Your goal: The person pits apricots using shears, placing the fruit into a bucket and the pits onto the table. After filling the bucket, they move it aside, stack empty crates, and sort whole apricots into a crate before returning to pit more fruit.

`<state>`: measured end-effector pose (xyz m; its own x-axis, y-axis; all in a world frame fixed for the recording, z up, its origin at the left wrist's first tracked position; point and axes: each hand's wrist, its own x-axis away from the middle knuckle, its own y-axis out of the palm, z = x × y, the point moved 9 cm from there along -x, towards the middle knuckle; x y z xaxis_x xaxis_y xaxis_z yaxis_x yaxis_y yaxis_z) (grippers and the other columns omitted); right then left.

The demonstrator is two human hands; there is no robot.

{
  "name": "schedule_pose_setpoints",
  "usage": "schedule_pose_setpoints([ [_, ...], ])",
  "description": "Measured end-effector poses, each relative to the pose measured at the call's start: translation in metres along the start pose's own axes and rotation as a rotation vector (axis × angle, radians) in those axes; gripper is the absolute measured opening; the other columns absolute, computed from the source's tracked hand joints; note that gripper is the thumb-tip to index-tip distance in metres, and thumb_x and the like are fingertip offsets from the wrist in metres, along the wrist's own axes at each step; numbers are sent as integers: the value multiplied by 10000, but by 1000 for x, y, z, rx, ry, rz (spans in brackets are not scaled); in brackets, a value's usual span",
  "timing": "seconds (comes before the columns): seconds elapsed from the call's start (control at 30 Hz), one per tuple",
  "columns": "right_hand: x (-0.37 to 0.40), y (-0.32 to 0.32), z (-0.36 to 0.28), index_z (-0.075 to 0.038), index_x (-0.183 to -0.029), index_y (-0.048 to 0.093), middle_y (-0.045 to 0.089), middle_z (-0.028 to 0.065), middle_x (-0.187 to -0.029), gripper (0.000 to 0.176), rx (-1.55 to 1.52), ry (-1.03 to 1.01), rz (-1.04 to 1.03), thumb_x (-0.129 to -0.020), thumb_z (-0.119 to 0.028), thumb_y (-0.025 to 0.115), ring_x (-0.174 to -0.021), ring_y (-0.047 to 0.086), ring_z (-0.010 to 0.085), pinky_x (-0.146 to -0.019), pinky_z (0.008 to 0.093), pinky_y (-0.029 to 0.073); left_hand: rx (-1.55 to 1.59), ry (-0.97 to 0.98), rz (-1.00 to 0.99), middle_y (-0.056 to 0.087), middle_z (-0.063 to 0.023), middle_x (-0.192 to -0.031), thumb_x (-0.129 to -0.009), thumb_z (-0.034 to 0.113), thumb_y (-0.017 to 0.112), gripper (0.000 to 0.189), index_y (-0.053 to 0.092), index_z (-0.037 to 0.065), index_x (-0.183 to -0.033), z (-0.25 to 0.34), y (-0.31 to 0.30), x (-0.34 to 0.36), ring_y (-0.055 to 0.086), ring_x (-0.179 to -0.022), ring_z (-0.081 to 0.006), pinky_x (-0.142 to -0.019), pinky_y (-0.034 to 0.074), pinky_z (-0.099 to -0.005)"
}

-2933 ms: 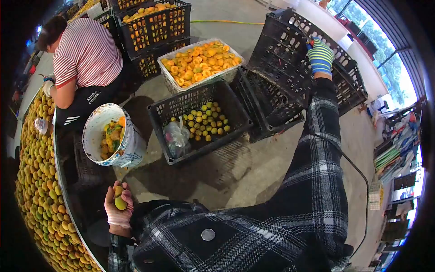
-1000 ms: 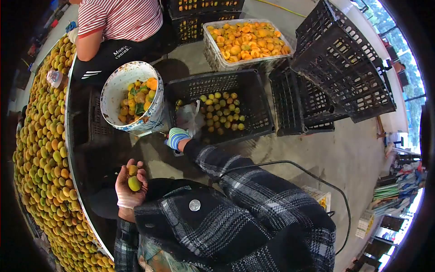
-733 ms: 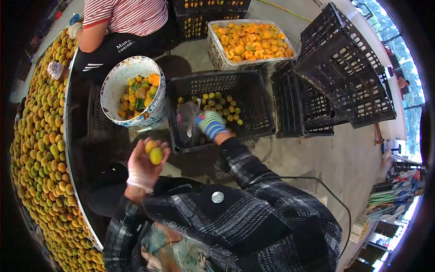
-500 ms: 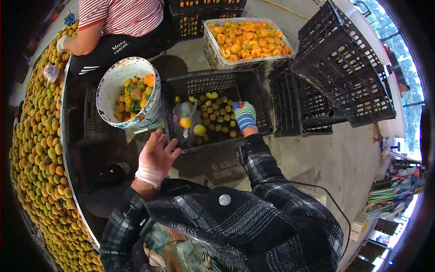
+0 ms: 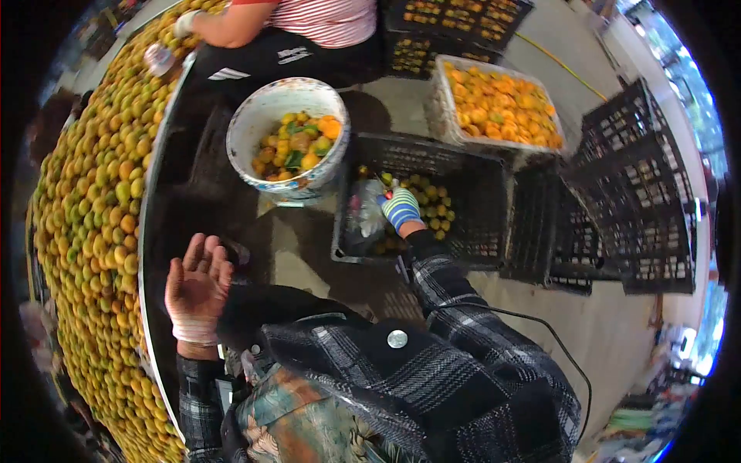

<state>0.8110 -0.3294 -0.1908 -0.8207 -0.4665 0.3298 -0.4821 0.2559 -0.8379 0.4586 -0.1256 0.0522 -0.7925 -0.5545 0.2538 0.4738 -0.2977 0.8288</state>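
Observation:
My left hand (image 5: pixel 197 285) is raised near the table edge, palm up, fingers apart and empty. My right hand (image 5: pixel 401 208), in a striped glove, reaches into the black crate (image 5: pixel 478 247) on the floor. It rests against a clear plastic bag (image 5: pixel 363 220) beside small yellow-green fruits (image 5: pixel 432 204). Its fingers are turned away, so I cannot tell whether they grip the bag.
A long table (image 5: pixel 85 193) heaped with yellow-green fruit runs along the left. A white bucket (image 5: pixel 255 116) holds mixed fruit and leaves. A pale crate of cut orange fruit (image 5: pixel 498 104) and empty black crates (image 5: pixel 625 193) stand at the right. A person in a striped shirt (image 5: pixel 324 15) sits opposite.
My left hand tossed its two fruits into the black crate and drew back empty. My right hand came from the far stacked crates to the bag. My view swung left.

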Motion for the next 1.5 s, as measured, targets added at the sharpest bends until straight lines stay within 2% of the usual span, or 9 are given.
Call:
schedule_pose_setpoints([
  [0.13,-13,51,29,4,-1032,637,640,263,-1011,523,-218,182,21,-712,-401,721,-983,596,416,-823,457,484,47,213,4,420,-181,-1404,-960,273,513,560,328,-1,-1412,67,-20,49,451,-1256,-304,-1048,390,-454],
  [0.43,-70,227,102,-77,-1152,615,644,215,-1087,479,55,-230,29,-815,-417,610,-1048,572,411,-863,452,471,83,516,270,472,-166,-1352,-964,273,494,521,371,-5,-1387,118,-95,160,487,-1208,-277,-1018,407,-422],
  [0.53,-52,193,80,-67,-1152,616,628,213,-1126,462,-58,-124,114,-842,-406,568,-1094,553,403,-898,452,452,85,557,291,498,-162,-1324,-965,289,501,505,408,-15,-1358,119,-103,169,502,-1186,-273,-1010,421,-411],
  [0.6,-26,160,57,-37,-1085,651,612,236,-1152,390,195,77,-300,-834,-322,565,-1113,554,372,-921,426,456,99,576,282,502,-163,-1319,-965,289,500,501,413,-16,-1354,120,-99,168,507,-1179,-275,-1009,422,-411],
  [0.8,-36,92,85,-10,-924,676,686,172,-877,346,-57,49,-55,-781,-324,645,-808,633,298,-761,400,486,97,601,222,521,-194,-1306,-972,296,474,480,441,-20,-1331,128,-101,163,519,-1163,-300,-1008,419,-425],
  [0.87,-30,63,75,7,-938,666,675,118,-830,324,-534,-173,-83,-765,-266,657,-744,594,209,-723,366,484,79,604,216,527,-185,-1295,-968,287,475,466,455,-25,-1314,127,-95,160,519,-1157,-298,-1008,421,-418],
  [0.97,-29,15,59,39,-1018,652,680,209,-880,393,-240,-412,-34,-772,-268,653,-772,637,305,-747,387,497,100,574,249,587,-157,-1188,-957,269,488,403,517,-1,-1255,114,-83,154,561,-1058,-271,-928,453,-387],
  [1.27,96,-158,-194,35,-1032,619,618,71,-903,326,-428,-748,-179,-742,-90,704,-793,565,128,-715,283,492,-567,377,258,608,-82,-1116,-909,202,571,417,498,34,-1283,64,-33,137,582,-946,-141,-829,467,-275],
  [1.5,297,-147,-442,23,-1024,620,639,56,-783,326,-295,-1384,-288,-749,-135,695,-691,576,141,-643,298,485,-1348,1103,450,327,-189,-1440,-675,151,749,851,319,44,-1402,126,46,238,538,-1139,-332,-941,460,-377],
])
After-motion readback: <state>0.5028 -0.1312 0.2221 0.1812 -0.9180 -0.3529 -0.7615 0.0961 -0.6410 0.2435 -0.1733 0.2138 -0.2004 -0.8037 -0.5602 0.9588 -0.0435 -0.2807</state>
